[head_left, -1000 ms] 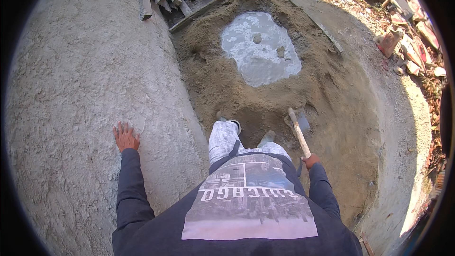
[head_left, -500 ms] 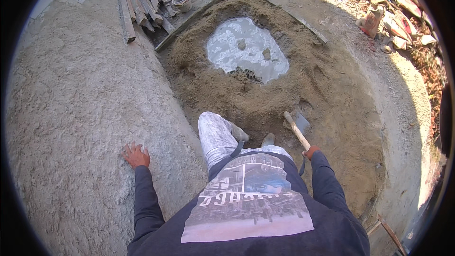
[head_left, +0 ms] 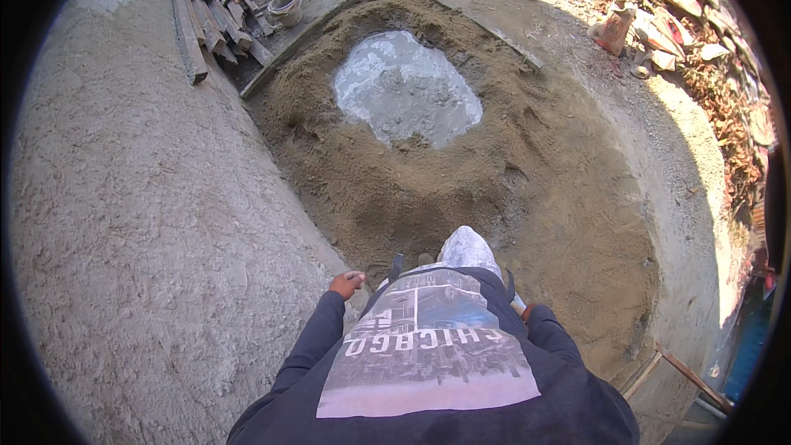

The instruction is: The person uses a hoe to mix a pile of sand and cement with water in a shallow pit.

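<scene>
My left hand (head_left: 346, 283) is half-curled beside my dark shirt (head_left: 284, 400), lower center of the frame; I cannot tell whether it grips anything. My right hand (head_left: 529, 311), partly hidden, is equally unclear. Wet grey mix (head_left: 408, 91) pools inside a sand ring (head_left: 290, 107), upper center.

The left hand (head_left: 347, 283) has left the rough grey surface (head_left: 165, 198) and the right hand (head_left: 531, 311) drawn back.

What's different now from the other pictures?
The left hand left the rough grey surface and drew in toward the body. The right hand drew back too; the hoe's blade is out of sight. The two lumps in the grey pool no longer show. The sand ring and bucket stayed put.
</scene>
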Demonstrator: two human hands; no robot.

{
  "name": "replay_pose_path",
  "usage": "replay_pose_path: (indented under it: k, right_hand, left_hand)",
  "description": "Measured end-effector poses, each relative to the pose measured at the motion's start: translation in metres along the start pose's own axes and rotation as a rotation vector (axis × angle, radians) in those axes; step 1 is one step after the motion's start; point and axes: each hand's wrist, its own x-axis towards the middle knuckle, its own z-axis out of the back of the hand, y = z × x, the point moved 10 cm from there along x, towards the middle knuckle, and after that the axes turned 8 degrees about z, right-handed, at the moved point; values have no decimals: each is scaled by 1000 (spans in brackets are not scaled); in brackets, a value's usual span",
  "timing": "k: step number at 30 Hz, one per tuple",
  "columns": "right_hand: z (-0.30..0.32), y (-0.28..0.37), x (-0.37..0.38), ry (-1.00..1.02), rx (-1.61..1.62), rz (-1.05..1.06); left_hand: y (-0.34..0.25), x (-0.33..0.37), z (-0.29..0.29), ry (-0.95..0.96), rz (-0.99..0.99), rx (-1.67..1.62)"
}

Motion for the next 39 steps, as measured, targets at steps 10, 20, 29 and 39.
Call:
replay_pose_path:
  k: [10, 20, 29, 39]
  right_hand:
    - [-24, 74, -56, -138, 195, -18]
    - [25, 78, -36, -181, 214, 2]
    - [99, 114, -45, -199, -139, 61]
    - [59, 36, -57, -348, -50, -23]
  left_hand:
    - [83, 42, 85, -157, 97, -152]
    - [6, 24, -5, -38, -227, -55]
    - [123, 29, 27, -172, 92, -241]
    - [153, 37, -37, -39, 54, -427]
